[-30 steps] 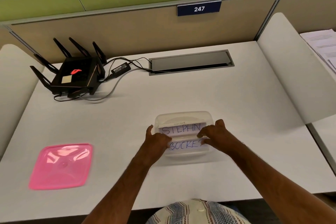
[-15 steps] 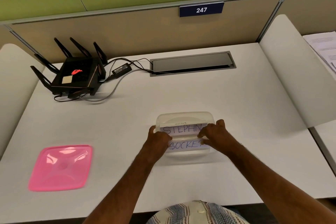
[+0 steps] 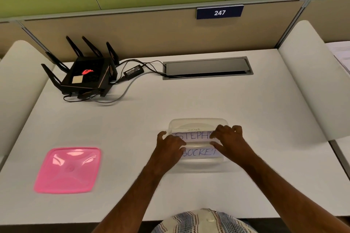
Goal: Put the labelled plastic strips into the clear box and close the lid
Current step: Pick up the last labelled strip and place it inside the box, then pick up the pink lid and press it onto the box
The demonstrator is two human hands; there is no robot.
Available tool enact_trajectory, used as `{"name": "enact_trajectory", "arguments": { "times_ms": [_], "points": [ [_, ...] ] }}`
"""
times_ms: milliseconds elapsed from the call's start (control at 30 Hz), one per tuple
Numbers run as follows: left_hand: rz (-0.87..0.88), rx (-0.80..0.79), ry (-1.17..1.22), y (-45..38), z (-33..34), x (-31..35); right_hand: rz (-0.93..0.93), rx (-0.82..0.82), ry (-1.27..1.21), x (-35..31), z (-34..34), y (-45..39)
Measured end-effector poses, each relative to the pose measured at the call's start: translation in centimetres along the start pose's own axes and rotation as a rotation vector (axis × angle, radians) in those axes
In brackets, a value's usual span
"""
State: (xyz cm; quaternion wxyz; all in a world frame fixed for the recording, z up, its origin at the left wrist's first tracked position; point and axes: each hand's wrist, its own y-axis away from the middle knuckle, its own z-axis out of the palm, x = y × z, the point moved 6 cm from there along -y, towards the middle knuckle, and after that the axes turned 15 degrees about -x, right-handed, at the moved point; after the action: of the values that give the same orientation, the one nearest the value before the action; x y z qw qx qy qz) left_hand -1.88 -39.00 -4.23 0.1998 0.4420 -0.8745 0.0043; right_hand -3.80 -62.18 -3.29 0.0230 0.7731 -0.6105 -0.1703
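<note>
Office cubicle: white table [image 3: 189, 96] with partition panel [image 3: 151, 30], number plate "247" [image 3: 219, 12], cable hatch [image 3: 207, 68], router [image 3: 86, 75].

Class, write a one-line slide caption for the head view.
Both hands arrange labelled strips in the clear box; pink lid lies aside.

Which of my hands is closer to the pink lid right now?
Left. Your left hand rests on the clear box, on the side facing the pink lid. Your right hand is on the box's far side.
</note>
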Motion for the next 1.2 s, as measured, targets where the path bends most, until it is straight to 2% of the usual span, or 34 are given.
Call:
{"name": "enact_trajectory", "arguments": {
  "times_ms": [100, 233, 400, 667, 1200],
  "points": [
    [0.053, 0.144, 0.084, 0.4, -1.3, 0.6, -0.009, 0.076, -0.072, -0.4, -0.3, -0.2],
    [-0.048, 0.197, 0.198, 0.6, -2.2, -1.0, -0.012, 0.079, -0.23, -1.1, -0.5, -1.3],
    [-0.16, 0.238, 0.212, 1.6, -2.6, -4.6, -0.013, 0.064, -0.189, -2.9, -1.1, -3.4],
    [-0.396, 0.23, 0.221, 5.1, -3.8, -12.2, -0.055, -0.024, -0.124, -6.8, -1.5, -7.7],
    [-0.887, 0.21, 0.284, 18.6, -4.8, -25.6, -0.201, -0.155, -0.236, -19.0, 1.3, -14.3]
  ]
}}
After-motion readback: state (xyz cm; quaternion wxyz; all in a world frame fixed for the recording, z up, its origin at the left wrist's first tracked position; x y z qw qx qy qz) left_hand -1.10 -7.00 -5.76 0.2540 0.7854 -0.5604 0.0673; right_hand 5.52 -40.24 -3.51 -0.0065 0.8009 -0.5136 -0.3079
